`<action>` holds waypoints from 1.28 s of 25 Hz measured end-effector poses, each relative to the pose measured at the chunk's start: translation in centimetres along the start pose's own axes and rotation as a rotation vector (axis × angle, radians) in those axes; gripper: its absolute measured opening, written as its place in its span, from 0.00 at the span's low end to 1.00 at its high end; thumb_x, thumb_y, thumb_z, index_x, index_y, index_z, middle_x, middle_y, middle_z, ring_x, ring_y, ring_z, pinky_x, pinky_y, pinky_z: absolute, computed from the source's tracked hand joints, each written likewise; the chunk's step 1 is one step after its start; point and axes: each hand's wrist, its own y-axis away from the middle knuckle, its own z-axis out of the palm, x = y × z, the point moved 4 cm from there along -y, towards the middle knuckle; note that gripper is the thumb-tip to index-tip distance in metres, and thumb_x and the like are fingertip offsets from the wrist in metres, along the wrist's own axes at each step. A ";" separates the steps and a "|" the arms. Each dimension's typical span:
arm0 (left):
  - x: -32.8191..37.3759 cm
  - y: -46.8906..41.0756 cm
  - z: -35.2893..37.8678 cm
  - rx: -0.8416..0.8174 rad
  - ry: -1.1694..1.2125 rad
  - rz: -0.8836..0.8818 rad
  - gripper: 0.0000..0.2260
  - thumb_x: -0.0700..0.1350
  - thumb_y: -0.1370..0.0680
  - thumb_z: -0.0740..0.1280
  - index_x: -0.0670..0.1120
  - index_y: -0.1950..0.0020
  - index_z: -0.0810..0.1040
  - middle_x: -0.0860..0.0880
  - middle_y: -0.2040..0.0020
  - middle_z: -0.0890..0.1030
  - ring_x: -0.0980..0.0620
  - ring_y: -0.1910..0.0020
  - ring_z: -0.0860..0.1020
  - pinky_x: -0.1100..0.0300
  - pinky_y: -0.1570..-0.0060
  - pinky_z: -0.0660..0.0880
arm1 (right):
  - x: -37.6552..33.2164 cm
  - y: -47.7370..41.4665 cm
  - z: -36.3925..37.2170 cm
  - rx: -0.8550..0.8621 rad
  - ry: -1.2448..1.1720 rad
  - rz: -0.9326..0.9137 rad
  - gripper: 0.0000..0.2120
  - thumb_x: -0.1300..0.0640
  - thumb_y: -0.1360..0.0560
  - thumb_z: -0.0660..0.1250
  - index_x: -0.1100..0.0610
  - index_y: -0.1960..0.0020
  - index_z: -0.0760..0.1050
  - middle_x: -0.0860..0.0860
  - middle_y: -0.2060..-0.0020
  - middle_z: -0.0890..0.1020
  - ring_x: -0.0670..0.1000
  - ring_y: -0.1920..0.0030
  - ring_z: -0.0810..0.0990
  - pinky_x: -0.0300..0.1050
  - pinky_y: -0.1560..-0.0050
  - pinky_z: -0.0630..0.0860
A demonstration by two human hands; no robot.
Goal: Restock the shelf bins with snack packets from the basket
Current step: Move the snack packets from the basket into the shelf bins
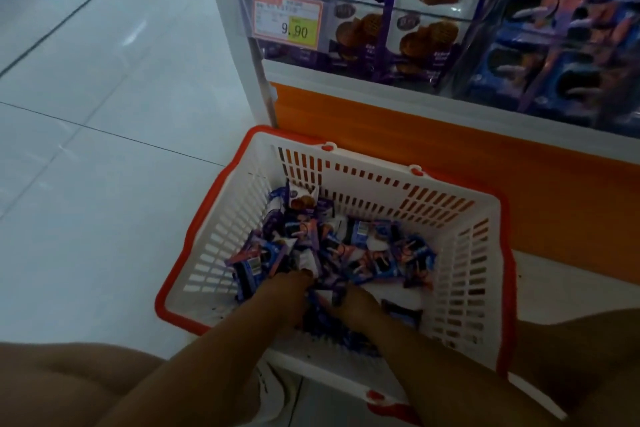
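Note:
A white basket with a red rim (460,274) stands on the floor against the shelf base. Inside lies a heap of small snack packets (349,253), blue, purple and pink. Both my hands are down in the heap at its near side. My left hand (277,298) has its fingers curled among the packets. My right hand (356,305) is closed around a bunch of dark purple packets (325,314). Above, a clear shelf bin (391,21) holds purple waffle-biscuit packs, and a bin to its right (568,28) holds blue and pink packets.
A price tag reading 9.90 (287,21) hangs on the bin's front left. An orange kick panel (450,163) runs under the shelf. White tiled floor (104,149) stretches to the left. My knees (69,388) frame the bottom of the view.

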 end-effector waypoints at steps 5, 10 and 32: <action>0.6 0.8 -1.0 0.109 0.088 0.003 0.13 0.45 0.17 0.58 0.47 0.33 0.71 0.43 0.38 0.75 0.44 0.43 0.76 0.49 0.43 0.75 | -1.5 2.5 -5.7 0.096 -0.297 -0.031 0.10 0.54 0.24 0.70 0.57 0.60 0.74 0.56 0.63 0.75 0.53 0.61 0.78 0.48 0.58 0.76; 3.1 3.3 -5.0 0.198 1.350 -0.159 0.22 0.62 0.18 0.54 0.46 0.55 0.77 0.42 0.57 0.82 0.47 0.60 0.81 0.54 0.62 0.78 | -4.7 7.1 -11.6 0.178 -0.554 -0.303 0.05 0.56 0.25 0.71 0.49 0.50 0.78 0.50 0.55 0.81 0.53 0.55 0.81 0.48 0.51 0.80; 5.8 8.7 -10.8 0.229 1.600 0.334 0.07 0.47 0.21 0.68 0.50 0.44 0.82 0.48 0.47 0.85 0.50 0.48 0.83 0.53 0.49 0.80 | -7.7 13.3 -14.2 0.219 -0.797 -0.442 0.20 0.55 0.25 0.70 0.43 0.35 0.72 0.52 0.46 0.81 0.53 0.45 0.81 0.53 0.42 0.78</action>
